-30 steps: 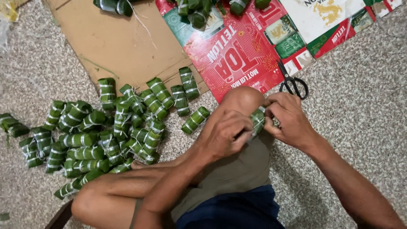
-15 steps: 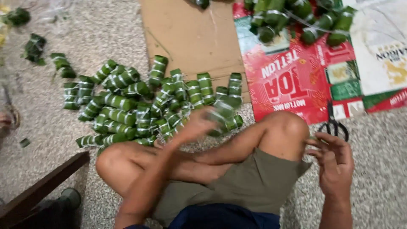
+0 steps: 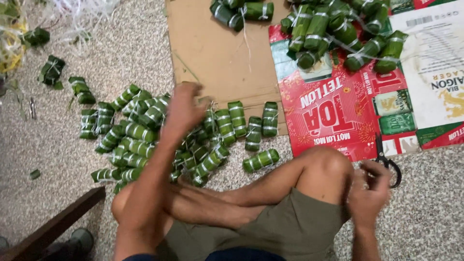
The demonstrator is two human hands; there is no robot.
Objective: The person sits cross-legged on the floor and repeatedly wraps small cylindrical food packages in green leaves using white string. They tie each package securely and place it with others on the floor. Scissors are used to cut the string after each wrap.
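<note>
My left hand [image 3: 186,108] reaches out, blurred, over a big pile of green leaf-wrapped rolls tied with white string [image 3: 140,133] on the speckled floor. Its fingers are spread and nothing shows in it. My right hand [image 3: 369,193] hovers beside my bent right knee [image 3: 324,169] with its fingers curled. It is right next to the handles of black scissors [image 3: 385,157]. Blur hides whether that hand holds anything. A second heap of green rolls [image 3: 338,29] lies at the far right on a flattened red carton [image 3: 338,111].
A brown cardboard sheet [image 3: 217,58] lies beyond the pile, with two rolls [image 3: 241,12] at its far edge. Loose white and yellow strings [image 3: 82,9] and stray rolls [image 3: 53,70] lie at the far left. A dark wooden bar [image 3: 53,227] and a shoe [image 3: 77,241] are at the bottom left.
My hands were together on a roll at my knee. The left hand then carried it left to the pile and now shows nothing in it; the right hand stayed by the scissors.
</note>
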